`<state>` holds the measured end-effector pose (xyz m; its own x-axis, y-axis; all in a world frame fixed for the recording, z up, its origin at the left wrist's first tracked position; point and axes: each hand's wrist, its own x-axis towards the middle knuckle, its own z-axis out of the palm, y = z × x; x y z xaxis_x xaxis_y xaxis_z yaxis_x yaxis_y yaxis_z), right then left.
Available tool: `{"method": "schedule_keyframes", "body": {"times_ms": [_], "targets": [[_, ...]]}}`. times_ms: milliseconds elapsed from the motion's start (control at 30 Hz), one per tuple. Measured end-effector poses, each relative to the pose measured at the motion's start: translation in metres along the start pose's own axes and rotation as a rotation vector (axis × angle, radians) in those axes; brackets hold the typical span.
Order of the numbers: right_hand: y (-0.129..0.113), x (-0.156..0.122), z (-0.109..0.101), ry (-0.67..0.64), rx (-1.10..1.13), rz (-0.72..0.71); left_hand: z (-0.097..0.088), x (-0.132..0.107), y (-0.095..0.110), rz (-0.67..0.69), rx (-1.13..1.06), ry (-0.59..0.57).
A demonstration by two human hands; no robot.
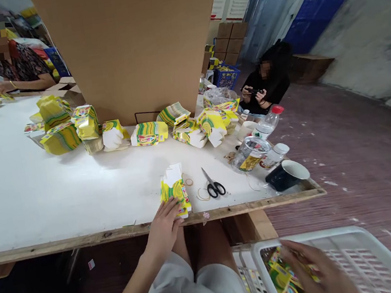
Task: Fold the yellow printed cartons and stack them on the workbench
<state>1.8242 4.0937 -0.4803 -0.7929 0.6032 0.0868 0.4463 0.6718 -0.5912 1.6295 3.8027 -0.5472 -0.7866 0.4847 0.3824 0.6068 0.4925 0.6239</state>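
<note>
My left hand [167,214] lies with its fingers flat on a small stack of flattened yellow-and-green cartons [174,174] near the table's front edge. White end flaps of the cartons point away from me. Low on the right, my right hand [317,270] is over a white plastic basket [326,235], smeared by motion. Small filled yellow packs [282,278] lie in that basket, close to its fingers. Whether the fingers hold one of them I cannot make out. Black-handled scissors [215,187] and a rubber band [188,182] rest right of the cartons.
Bundles of flat cartons [149,133] line the back of the table before a tall cardboard sheet [136,42]. Bottles, a clear jar [251,153] and a dark mug [286,175] crowd the right corner. One person [23,64] works at far left; another [270,81] sits right, holding a phone.
</note>
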Motion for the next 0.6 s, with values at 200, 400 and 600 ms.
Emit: {"method": "schedule_keyframes", "body": {"times_ms": [200,400,600], "targets": [[-0.094,0.004,0.106,-0.273,0.701,0.139,-0.002,-0.017,0.007,0.164,0.003,0.178],[-0.115,0.008,0.140,-0.255,1.043,0.254,0.000,-0.034,0.039,0.304,-0.274,0.201],[-0.104,-0.007,0.129,-0.242,1.164,0.291,-0.001,-0.021,0.054,-0.343,-1.026,0.215]]}}
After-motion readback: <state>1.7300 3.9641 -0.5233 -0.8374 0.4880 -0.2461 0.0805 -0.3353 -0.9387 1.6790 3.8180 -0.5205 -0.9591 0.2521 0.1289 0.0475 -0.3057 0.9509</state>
